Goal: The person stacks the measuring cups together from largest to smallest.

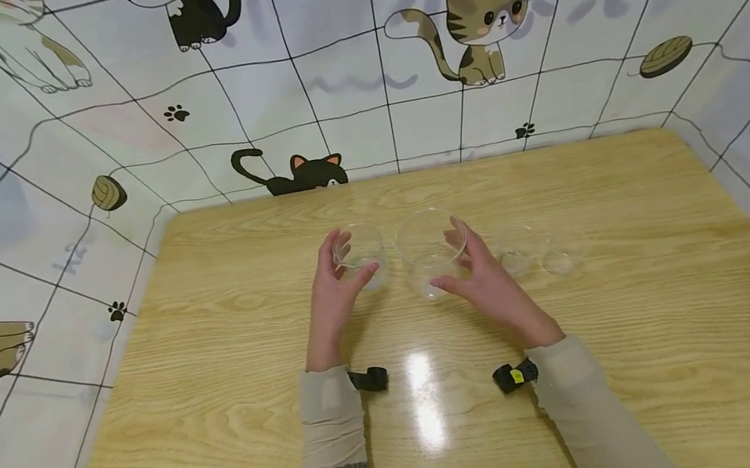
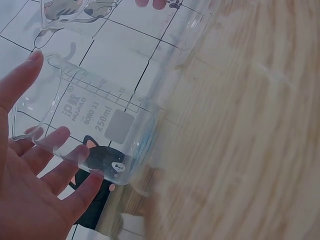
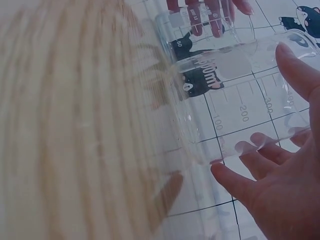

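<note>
Two clear glass beakers stand side by side near the middle of the table. My left hand (image 1: 334, 293) grips the smaller beaker (image 1: 366, 249), marked 250ml in the left wrist view, with the thumb on the near side and the fingers around the outer side. Around the larger beaker (image 1: 428, 247) curve the fingers and thumb of my right hand (image 1: 491, 278). Measuring marks up to 400 show on this beaker (image 3: 250, 107) in the right wrist view. Both beakers are upright, a narrow gap apart, and nothing shows inside them.
Two smaller clear glass vessels (image 1: 517, 247) stand to the right of my right hand, close together. The wooden table (image 1: 223, 380) meets tiled walls with cat pictures (image 1: 488, 13) at the back and sides. A bright reflection lies on the tabletop between my forearms.
</note>
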A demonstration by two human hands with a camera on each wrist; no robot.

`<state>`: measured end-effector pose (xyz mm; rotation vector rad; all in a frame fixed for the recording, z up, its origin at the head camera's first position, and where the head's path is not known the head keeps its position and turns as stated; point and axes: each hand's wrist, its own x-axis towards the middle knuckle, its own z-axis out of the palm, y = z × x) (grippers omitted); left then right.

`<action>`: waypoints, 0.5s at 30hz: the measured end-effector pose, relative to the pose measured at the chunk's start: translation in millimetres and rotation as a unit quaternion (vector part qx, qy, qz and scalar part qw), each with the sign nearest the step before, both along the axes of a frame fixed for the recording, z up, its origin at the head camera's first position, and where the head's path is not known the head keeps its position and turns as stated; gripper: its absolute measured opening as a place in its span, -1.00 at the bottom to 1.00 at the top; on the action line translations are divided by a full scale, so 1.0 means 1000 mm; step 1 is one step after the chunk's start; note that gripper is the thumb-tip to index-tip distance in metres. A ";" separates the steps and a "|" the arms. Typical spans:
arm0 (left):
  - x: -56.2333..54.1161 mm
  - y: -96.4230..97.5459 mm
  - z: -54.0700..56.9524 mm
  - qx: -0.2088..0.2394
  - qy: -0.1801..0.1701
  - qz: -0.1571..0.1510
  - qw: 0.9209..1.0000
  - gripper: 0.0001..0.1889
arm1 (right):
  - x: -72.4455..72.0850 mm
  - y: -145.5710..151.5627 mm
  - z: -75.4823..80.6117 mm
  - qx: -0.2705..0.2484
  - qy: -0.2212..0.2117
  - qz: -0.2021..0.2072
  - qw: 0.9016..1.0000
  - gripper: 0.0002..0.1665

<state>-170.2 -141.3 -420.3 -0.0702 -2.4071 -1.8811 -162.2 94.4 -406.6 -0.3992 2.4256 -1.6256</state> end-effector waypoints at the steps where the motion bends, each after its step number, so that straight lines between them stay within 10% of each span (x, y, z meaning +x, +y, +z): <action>1: 0.000 -0.001 0.000 0.001 0.000 -0.002 1.000 -0.19 | 0.000 0.000 0.000 -0.003 0.001 0.002 1.000 0.06; 15: -0.002 -0.003 -0.001 0.024 -0.002 -0.009 1.000 -0.21 | -0.016 0.008 -0.036 -0.002 0.000 -0.002 1.000 0.05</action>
